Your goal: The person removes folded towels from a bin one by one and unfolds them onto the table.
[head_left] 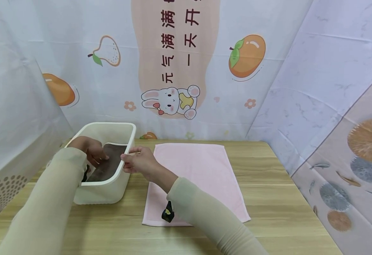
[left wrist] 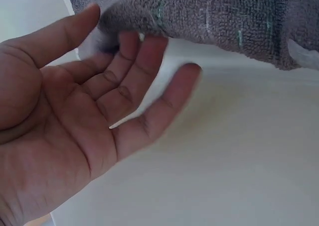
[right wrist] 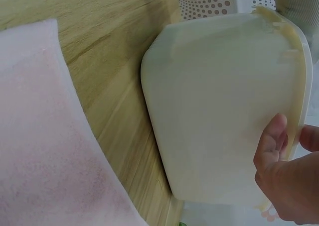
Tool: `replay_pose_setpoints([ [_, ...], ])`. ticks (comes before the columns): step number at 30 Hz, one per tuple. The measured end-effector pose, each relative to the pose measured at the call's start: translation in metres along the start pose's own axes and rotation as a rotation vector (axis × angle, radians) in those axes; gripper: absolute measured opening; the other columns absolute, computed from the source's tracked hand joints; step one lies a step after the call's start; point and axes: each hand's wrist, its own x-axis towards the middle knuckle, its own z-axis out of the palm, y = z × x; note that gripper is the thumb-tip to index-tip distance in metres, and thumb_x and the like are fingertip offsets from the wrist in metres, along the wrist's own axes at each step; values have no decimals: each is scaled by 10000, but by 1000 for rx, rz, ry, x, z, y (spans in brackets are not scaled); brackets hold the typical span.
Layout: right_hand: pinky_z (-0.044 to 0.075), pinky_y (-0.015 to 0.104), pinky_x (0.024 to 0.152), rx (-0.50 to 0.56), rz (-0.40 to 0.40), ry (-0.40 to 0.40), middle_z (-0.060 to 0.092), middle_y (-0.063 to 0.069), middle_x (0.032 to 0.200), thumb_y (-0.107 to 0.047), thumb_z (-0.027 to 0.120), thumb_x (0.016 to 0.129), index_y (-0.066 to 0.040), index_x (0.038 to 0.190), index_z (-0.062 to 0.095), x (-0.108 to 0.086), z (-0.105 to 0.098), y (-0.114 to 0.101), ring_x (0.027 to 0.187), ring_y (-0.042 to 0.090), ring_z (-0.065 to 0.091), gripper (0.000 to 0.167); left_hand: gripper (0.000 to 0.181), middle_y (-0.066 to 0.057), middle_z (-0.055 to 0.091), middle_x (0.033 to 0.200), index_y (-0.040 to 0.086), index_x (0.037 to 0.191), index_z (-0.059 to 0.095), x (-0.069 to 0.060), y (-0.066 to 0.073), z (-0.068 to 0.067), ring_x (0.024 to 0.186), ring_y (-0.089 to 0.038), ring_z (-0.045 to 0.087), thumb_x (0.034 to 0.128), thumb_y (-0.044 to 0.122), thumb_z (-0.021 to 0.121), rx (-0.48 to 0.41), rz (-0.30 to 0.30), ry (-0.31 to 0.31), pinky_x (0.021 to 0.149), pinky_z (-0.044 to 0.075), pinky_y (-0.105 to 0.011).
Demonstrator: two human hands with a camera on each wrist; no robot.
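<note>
A cream plastic bin [head_left: 101, 193] stands at the left of the table. Inside it lies a grey towel [head_left: 114, 161] with a pale edge; the left wrist view shows its terry pile and thin green and white stripes. My left hand [head_left: 91, 150] reaches down into the bin. Its thumb and index finger pinch a fold of the towel [left wrist: 209, 24], while the other fingers hang loosely below; the index fingertip is hidden by cloth. With thumb and fingers on either side, my right hand [head_left: 141, 163] grips the bin's right rim, also seen in the right wrist view.
A pink towel [head_left: 195, 170] lies flat on the wooden table [head_left: 269, 198], right of the bin and partly under my right forearm. A printed curtain [head_left: 230, 102] hangs close behind the bin and table, with more patterned cloth at both sides.
</note>
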Motion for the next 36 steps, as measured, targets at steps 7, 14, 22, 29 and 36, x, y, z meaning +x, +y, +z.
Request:
replay_pose_setpoints([
  [7, 594, 269, 575, 29, 3, -14, 668, 101, 727, -6, 706, 946, -41, 1048, 611, 0, 3, 0, 595, 146, 631, 144, 375, -258, 600, 1238, -132, 1263, 469, 1, -4, 1, 1054, -309, 668, 1032, 160, 520, -71, 12, 35, 881, 581, -477],
  [14, 605, 296, 597, 13, 7, -17, 662, 106, 724, -24, 711, 948, -10, 1110, 615, 0, 5, 2, 593, 152, 625, 189, 353, -178, 599, 1072, -116, 1174, 480, -4, -3, 2, 957, -274, 631, 960, 164, 481, -137, -7, 44, 861, 586, -480],
  [22, 585, 263, 548, 37, 24, -27, 669, 117, 721, -17, 708, 949, -38, 1088, 604, -1, 3, 1, 598, 161, 635, 176, 334, -157, 567, 1087, -83, 1187, 458, -17, 7, -4, 1002, -289, 605, 985, 183, 470, -199, 32, 69, 882, 579, -493],
  [29, 606, 298, 590, 69, 34, -22, 682, 118, 761, 3, 720, 933, -15, 1141, 597, 1, 0, 0, 620, 169, 648, 243, 357, -146, 570, 1117, -77, 1210, 456, -36, 17, -10, 1016, -287, 591, 991, 204, 476, -195, 110, 94, 891, 572, -485],
  [36, 606, 303, 583, 79, 34, -4, 684, 122, 771, 12, 727, 924, -54, 1095, 583, 3, -2, 2, 612, 176, 646, 234, 322, -120, 581, 1121, -47, 1206, 466, -55, 21, -16, 998, -273, 571, 1028, 221, 462, -175, 178, 134, 876, 556, -453],
])
